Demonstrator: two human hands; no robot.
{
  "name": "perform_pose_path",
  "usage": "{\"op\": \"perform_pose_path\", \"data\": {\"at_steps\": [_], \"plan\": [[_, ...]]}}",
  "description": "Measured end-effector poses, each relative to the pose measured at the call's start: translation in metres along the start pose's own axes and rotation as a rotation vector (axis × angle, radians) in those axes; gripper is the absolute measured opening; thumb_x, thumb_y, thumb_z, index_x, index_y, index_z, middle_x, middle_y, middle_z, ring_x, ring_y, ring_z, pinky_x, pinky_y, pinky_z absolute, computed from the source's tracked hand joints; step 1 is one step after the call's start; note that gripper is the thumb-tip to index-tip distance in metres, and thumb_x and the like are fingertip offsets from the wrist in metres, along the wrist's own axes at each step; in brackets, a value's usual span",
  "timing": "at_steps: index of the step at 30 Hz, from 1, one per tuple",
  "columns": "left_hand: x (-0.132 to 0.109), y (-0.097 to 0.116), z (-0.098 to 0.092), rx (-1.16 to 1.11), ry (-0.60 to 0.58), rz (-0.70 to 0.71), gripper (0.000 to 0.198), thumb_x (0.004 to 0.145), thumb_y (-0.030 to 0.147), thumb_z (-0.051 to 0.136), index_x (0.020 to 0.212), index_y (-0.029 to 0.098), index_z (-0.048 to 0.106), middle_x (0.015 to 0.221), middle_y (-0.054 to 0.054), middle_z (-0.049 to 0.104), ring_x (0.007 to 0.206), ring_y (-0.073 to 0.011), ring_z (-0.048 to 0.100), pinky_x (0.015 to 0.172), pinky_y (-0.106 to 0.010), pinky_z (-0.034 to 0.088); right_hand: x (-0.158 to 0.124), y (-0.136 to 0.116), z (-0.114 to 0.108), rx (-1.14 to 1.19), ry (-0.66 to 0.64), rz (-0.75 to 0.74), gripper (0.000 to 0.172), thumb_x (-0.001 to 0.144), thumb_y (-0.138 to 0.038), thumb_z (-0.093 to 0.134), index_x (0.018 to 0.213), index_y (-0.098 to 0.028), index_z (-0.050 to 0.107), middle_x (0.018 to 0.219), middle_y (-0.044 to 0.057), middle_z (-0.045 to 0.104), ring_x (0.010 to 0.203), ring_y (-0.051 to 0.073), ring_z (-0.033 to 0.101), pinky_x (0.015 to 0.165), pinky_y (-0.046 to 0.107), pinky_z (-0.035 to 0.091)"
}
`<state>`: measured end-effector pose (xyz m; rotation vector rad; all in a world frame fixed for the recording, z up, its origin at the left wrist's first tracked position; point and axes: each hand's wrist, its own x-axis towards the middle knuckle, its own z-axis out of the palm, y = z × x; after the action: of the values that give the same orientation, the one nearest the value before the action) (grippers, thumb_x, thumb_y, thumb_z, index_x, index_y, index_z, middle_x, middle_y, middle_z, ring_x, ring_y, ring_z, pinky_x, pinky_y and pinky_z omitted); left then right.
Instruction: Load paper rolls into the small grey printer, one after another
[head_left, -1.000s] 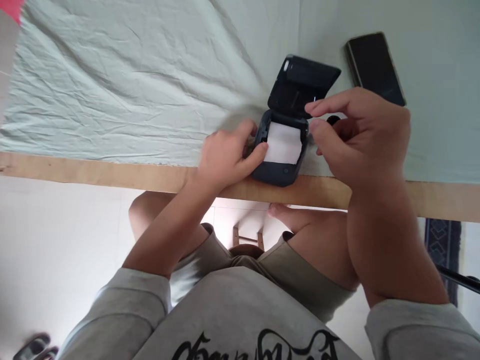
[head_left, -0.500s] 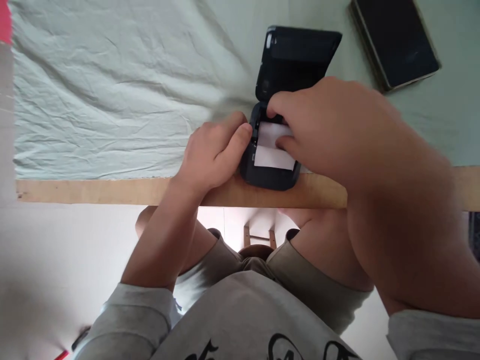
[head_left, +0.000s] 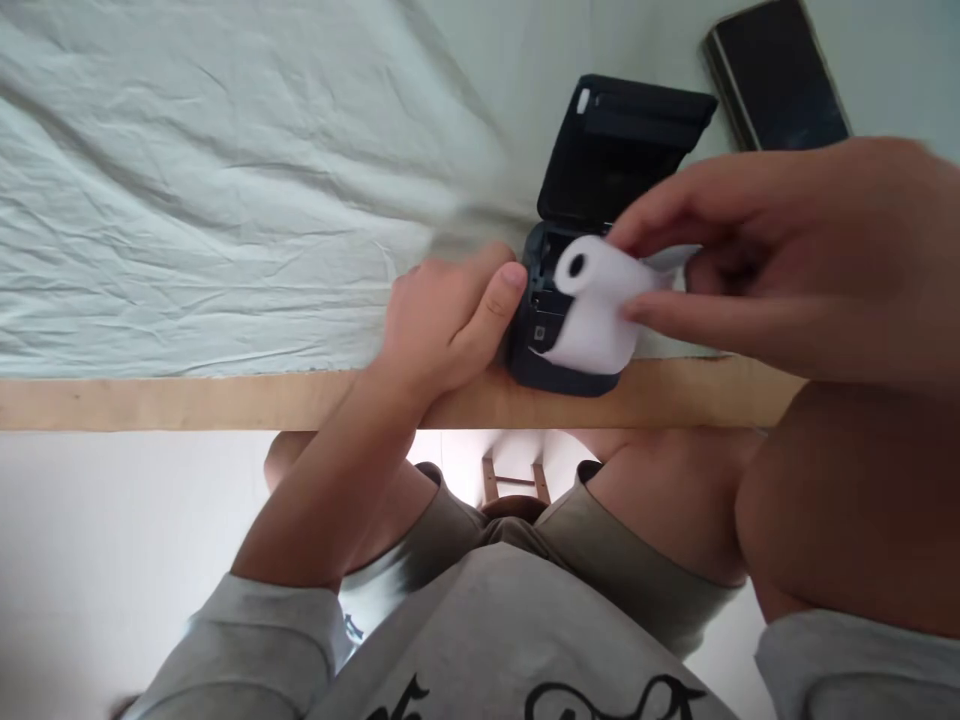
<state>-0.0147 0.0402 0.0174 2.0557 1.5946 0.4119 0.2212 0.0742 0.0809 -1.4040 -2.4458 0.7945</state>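
A small dark portable printer (head_left: 568, 378) lies at the table's front edge with its lid (head_left: 626, 150) raised and tilted back. My left hand (head_left: 454, 315) grips the printer's left side, the thumb resting along its rim. Between the thumb and fingers of my right hand (head_left: 780, 255) is a white paper roll (head_left: 611, 275), held just above the printer's paper bay. The roll's dark core faces left, and a loose strip of paper curls down over the front of the printer. Part of the bay is hidden behind the roll.
A dark phone-like slab (head_left: 776, 75) with a thick pale edge lies at the back right, partly behind my right hand. A wrinkled pale green cloth (head_left: 225, 200) covers the table. Its wooden front edge (head_left: 165, 402) runs just above my lap.
My right hand has lifted the paper roll up out of the printer's bay and moved right. My left hand has stayed on the printer. The view has shifted slightly.
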Motion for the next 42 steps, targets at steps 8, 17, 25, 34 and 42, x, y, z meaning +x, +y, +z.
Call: {"op": "perform_pose_path", "data": {"at_steps": [8,17,25,34,42], "plan": [[-0.002,-0.001,0.000,0.027,-0.022,0.009,0.055,0.108,0.052,0.017,0.088,0.023,0.058,0.074,-0.004,0.067,0.073,-0.0241,0.066,0.066,-0.036,0.039,-0.033,0.065,0.009,0.876,0.507,0.228,0.038,0.068,-0.063,0.060,0.094,-0.037,0.064,0.090,0.003,0.056,0.053,0.013,0.031,0.044,0.031,0.018],[-0.003,-0.006,0.003,-0.059,0.003,0.025,0.057,0.103,0.057,0.013,0.078,0.025,0.053,0.071,-0.006,0.067,0.071,-0.0252,0.066,0.068,-0.039,0.041,-0.035,0.102,0.044,0.221,0.827,0.347,0.024,0.068,-0.038,0.071,0.081,-0.028,0.053,0.063,-0.003,0.051,0.053,0.017,0.050,0.052,0.035,0.044],[-0.005,-0.006,0.002,-0.070,-0.003,0.012,0.063,0.102,0.064,0.009,0.077,0.026,0.053,0.072,-0.007,0.068,0.068,-0.0260,0.064,0.064,-0.043,0.042,-0.042,0.101,0.041,-0.098,0.647,0.238,0.027,0.079,-0.045,0.070,0.099,-0.028,0.066,0.096,0.006,0.073,0.086,0.025,0.069,0.077,0.043,0.055],[-0.005,-0.003,0.000,-0.049,-0.027,-0.015,0.080,0.097,0.077,-0.004,0.077,0.023,0.051,0.071,-0.006,0.065,0.067,-0.0236,0.061,0.060,-0.039,0.037,-0.046,0.106,0.046,0.000,0.634,0.222,0.050,0.074,-0.042,0.076,0.119,-0.028,0.060,0.102,0.005,0.074,0.092,0.026,0.071,0.083,0.045,0.057],[-0.006,-0.005,0.002,-0.057,-0.004,0.024,0.079,0.099,0.075,-0.001,0.080,0.024,0.056,0.070,-0.005,0.064,0.067,-0.0233,0.061,0.060,-0.039,0.038,-0.044,0.095,0.031,-0.137,0.792,-0.087,0.053,0.080,-0.044,0.069,0.130,-0.029,0.061,0.121,0.011,0.064,0.118,0.035,0.062,0.094,0.055,0.052]]}}
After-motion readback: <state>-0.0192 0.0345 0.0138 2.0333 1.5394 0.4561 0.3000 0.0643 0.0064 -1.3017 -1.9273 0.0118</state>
